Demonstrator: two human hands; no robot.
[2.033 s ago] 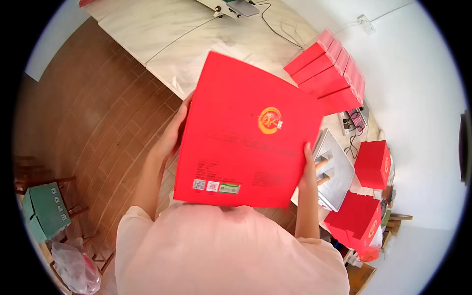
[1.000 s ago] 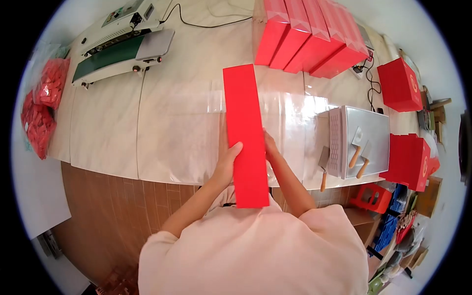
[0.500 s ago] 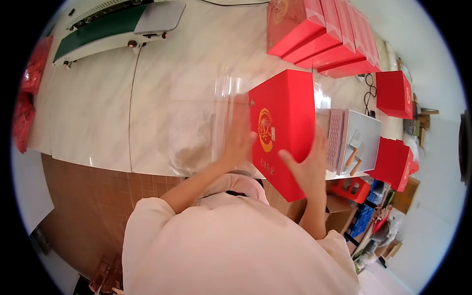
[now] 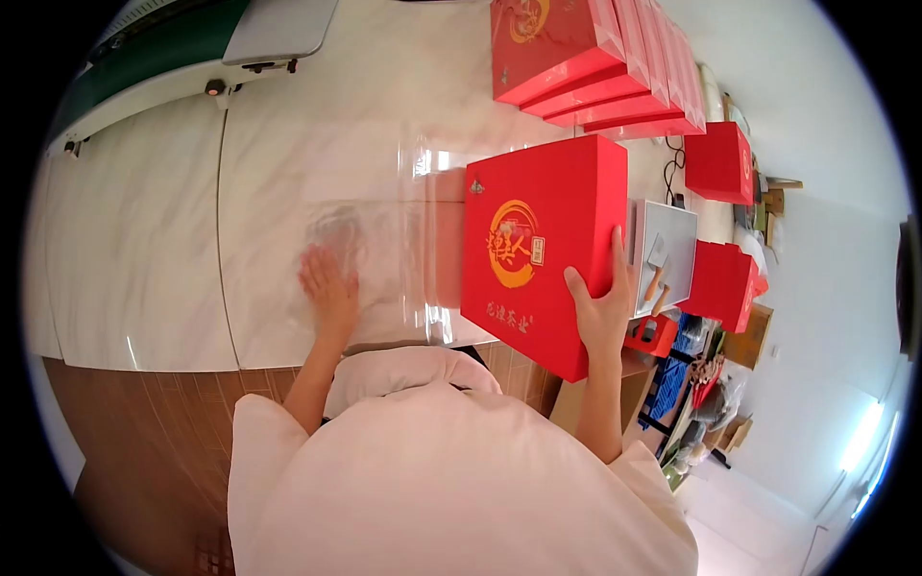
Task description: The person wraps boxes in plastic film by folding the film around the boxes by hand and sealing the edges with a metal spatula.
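A large red gift box (image 4: 562,211) with a gold ring emblem and lettering is tilted over the table at the right of centre. My right hand (image 4: 603,312) grips it by its right side, thumb on the printed face and fingers along the edge. My left hand (image 4: 329,293) rests flat with fingers apart, palm down on the near part of a clear plastic sheet or bag (image 4: 384,230). This glossy plastic lies on the table beside the box; whether it has an opening cannot be seen.
Several wrapped red boxes (image 4: 576,67) stand in a row at the back. A green-belted machine (image 4: 144,72) sits at the far left. Right of my box are a pale box (image 4: 677,245) with wooden-handled scrapers (image 4: 655,274) on it, and more red boxes (image 4: 715,163).
My left hand has left the red gift box and moved left onto the clear plastic. My right hand keeps the box, whose printed face now turns more toward me. The view has shifted slightly.
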